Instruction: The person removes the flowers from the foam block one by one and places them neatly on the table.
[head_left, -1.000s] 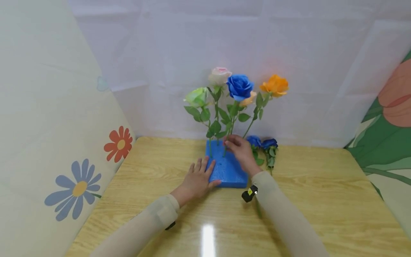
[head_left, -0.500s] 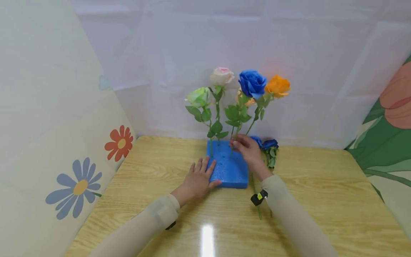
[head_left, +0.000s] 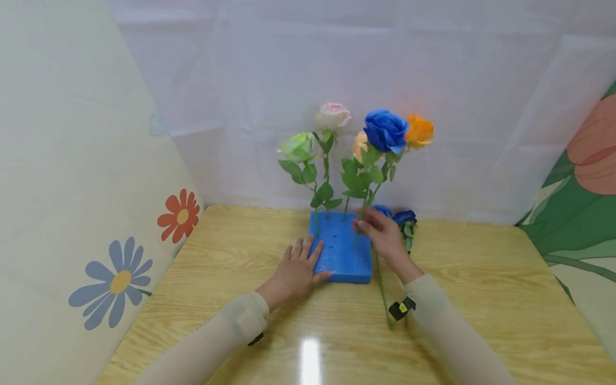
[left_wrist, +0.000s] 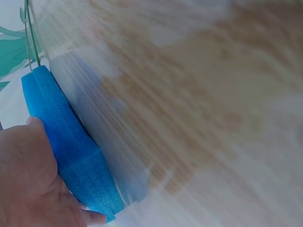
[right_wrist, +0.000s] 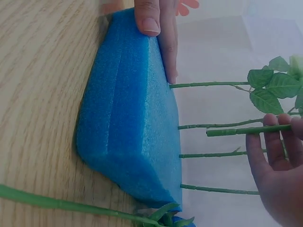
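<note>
In the head view my left hand [head_left: 294,270] lies with fingers spread on the left edge of a blue foam block [head_left: 344,262]. My right hand [head_left: 382,235] pinches the stem of a blue rose [head_left: 386,131], held upright over the block's right side. The right wrist view shows the cut end of that stem [right_wrist: 222,132] apart from the foam. Standing in the block are a green rose [head_left: 297,147], a pale pink rose [head_left: 333,116], a peach rose [head_left: 360,146] and an orange rose [head_left: 420,131], the last two partly behind the blue one.
Two more blue roses [head_left: 404,216] lie on the wooden table [head_left: 471,283] right of the block, partly hidden by the right hand. One loose stem [head_left: 383,291] runs toward the front. A white cloth [head_left: 269,80] hangs behind; flower-patterned panels [head_left: 115,187] flank the table.
My right hand has moved to the right and a little nearer, carrying the blue rose, which now overlaps the orange one. The left hand stays in place on the block.
</note>
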`<state>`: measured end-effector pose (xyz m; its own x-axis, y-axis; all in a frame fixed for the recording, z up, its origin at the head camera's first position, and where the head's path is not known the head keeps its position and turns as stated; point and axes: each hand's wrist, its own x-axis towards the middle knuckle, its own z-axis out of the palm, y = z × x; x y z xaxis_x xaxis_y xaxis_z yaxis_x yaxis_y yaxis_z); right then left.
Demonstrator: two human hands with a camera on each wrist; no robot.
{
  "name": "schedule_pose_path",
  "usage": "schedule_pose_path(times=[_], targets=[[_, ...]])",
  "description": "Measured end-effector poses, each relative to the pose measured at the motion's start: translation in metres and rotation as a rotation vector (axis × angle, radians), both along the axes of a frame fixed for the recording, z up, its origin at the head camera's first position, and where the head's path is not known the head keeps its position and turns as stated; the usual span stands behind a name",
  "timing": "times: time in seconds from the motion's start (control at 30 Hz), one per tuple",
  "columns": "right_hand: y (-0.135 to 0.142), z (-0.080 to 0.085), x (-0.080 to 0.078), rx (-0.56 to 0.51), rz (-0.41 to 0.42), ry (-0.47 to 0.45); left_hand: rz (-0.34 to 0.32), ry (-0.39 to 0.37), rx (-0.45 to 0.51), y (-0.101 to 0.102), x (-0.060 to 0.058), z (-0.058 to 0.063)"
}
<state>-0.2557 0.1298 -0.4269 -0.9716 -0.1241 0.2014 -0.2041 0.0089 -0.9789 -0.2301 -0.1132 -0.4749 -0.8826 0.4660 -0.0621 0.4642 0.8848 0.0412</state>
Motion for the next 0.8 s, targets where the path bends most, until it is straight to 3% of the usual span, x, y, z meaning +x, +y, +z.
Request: schedule_pose_path(times=[0.2, 0.47, 0.8], targets=[[0.013, -0.003, 0.010, 0.024, 0.030, 0.059, 0.004, -0.011, 0.000, 0.001, 0.000, 0.000], [0.031, -0.005, 0.021, 0.030, 0.056, 0.039, -0.002, -0.022, -0.004, -0.001, -0.003, -0.006], [0.053, -0.008, 0.033, 0.071, -0.012, 0.054, -0.002, 0.004, -0.012, 0.000, -0.001, -0.003]])
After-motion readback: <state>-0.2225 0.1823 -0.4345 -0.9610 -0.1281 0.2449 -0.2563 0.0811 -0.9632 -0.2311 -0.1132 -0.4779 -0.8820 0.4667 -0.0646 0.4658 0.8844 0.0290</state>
